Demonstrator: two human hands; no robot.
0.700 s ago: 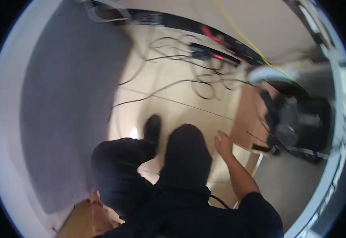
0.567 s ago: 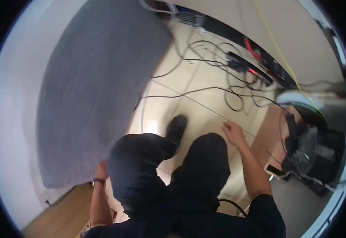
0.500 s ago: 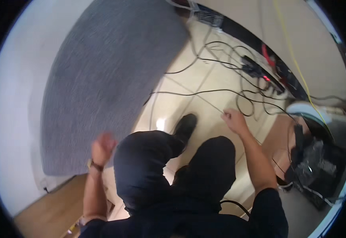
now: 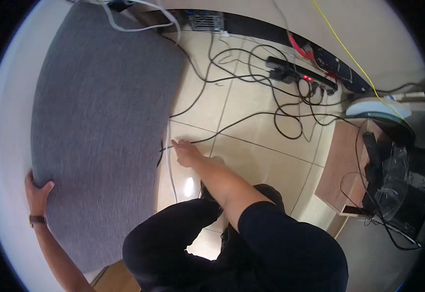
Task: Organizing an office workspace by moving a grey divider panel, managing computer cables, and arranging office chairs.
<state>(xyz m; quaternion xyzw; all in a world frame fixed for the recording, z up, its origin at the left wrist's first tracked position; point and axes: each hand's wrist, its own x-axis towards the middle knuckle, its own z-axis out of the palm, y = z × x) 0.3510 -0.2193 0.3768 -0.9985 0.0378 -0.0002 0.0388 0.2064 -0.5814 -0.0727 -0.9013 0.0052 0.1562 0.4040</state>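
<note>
A large grey fabric-covered panel (image 4: 100,121) fills the left side, close to the white wall. My left hand (image 4: 38,194), with a watch on its wrist, grips the panel's left edge; the thumb lies on the fabric and the fingers reach over the side. My right hand (image 4: 187,153) reaches across above my knees toward the panel's right edge. Its index finger points out, the other fingers are partly curled, and no held thing shows. Close to its fingertips runs a white cable (image 4: 169,168). A black cable (image 4: 241,120) passes behind that hand.
Tangled black cables cross the tiled floor (image 4: 251,165) to a power strip (image 4: 302,73) with red lights. A wooden box (image 4: 336,168) stands at right, beside black items with clear plastic wrap (image 4: 395,177). A yellow cable (image 4: 344,46) hangs at the upper right.
My left hand has moved left onto the panel's outer edge. My right hand has swung left across the floor toward its other edge. The view has shifted.
</note>
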